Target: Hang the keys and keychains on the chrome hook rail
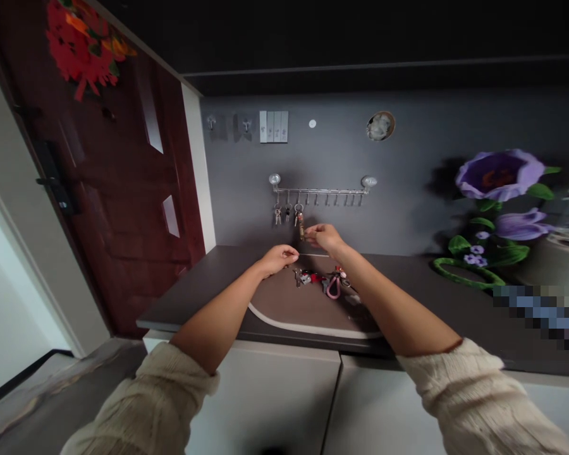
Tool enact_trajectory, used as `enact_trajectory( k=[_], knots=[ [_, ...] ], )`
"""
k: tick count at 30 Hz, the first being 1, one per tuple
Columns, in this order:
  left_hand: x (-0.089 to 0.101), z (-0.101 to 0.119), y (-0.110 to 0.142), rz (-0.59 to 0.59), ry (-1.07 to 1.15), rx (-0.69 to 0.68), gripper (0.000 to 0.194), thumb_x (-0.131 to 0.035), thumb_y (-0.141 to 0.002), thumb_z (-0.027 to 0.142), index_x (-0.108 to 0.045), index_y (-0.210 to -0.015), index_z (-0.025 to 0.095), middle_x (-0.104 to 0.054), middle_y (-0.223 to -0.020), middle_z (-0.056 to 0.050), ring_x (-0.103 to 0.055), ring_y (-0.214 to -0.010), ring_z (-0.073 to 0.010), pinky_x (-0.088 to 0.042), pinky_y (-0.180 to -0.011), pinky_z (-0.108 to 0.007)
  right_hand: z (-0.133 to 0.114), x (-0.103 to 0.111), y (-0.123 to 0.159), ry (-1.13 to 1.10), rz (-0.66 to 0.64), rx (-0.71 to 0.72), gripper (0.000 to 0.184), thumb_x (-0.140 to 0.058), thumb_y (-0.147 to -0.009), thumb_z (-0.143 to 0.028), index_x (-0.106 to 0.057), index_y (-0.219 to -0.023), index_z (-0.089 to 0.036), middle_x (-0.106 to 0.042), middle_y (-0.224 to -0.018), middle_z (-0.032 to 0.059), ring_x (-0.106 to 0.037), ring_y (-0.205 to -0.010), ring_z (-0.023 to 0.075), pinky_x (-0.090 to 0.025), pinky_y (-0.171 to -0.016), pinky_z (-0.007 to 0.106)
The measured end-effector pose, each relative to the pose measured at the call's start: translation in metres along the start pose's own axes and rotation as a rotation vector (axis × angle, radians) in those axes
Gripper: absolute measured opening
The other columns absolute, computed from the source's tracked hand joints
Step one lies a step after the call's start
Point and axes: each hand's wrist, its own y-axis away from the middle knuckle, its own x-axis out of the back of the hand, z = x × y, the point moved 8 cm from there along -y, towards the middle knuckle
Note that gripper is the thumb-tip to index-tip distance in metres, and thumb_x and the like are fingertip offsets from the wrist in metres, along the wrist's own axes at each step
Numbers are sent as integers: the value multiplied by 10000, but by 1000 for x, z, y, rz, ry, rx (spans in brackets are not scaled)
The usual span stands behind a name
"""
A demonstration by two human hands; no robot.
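Note:
A metal hook rail [320, 189] is fixed to the grey wall, with three small key sets on its left hooks. My right hand [325, 237] is raised just below the rail, its fingers pinched on a brown key fob [301, 229] that hangs from the third hook's ring. My left hand [279, 258] hovers lower and to the left, fingers curled loosely; what it holds, if anything, is hidden. Below both hands several key bunches [322, 280] lie on the dark cabinet top [208, 284], one with a pink loop [332, 289].
A dark red door [123, 189] stands at the left with a red paper decoration. Light switches [274, 126] sit above the rail. A painted purple flower [500, 177] covers the wall at the right. White cabinet doors [284, 404] are below the top.

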Motion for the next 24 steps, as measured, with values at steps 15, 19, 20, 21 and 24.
enact_trajectory(
  k=[15, 19, 20, 21, 24],
  knots=[
    [-12, -2, 3, -205, -267, -18, 169, -600, -600, 263, -609, -685, 117, -572, -622, -4, -475, -581, -93, -349, -598, -223, 48, -17, 30, 387, -269, 214, 160, -530, -654, -279, -585, -676, -130, -560, -580, 0, -450, -515, 70, -343, -520, 189],
    [-12, -2, 0, -183, -271, -24, 181, -595, -611, 271, -587, -683, 106, -553, -610, 11, -460, -580, -85, -342, -599, -221, 43, -19, 36, 552, -294, 253, 218, -505, -670, -316, -602, -703, -124, -546, -575, -6, -416, -502, 63, -318, -509, 188],
    [-11, -2, 0, -175, -256, -23, 184, -594, -614, 275, -582, -683, 105, -552, -611, 12, -461, -583, -84, -342, -599, -221, 42, -20, 37, 570, -301, 259, 226, -498, -674, -319, -603, -707, -122, -542, -572, -7, -409, -497, 61, -312, -503, 187],
    [-11, -2, 0, -166, -236, -21, 183, -592, -619, 277, -575, -682, 105, -551, -611, 12, -463, -584, -83, -343, -599, -219, 41, -21, 38, 580, -310, 265, 228, -494, -676, -320, -602, -706, -120, -538, -568, -7, -403, -493, 60, -308, -498, 186],
    [-8, -2, 0, -132, -142, 8, 152, -574, -649, 254, -547, -679, 107, -550, -608, 9, -476, -577, -75, -349, -589, -213, 41, -24, 38, 562, -336, 274, 213, -502, -672, -309, -595, -694, -118, -541, -573, -5, -405, -490, 59, -311, -494, 182]
  ],
)
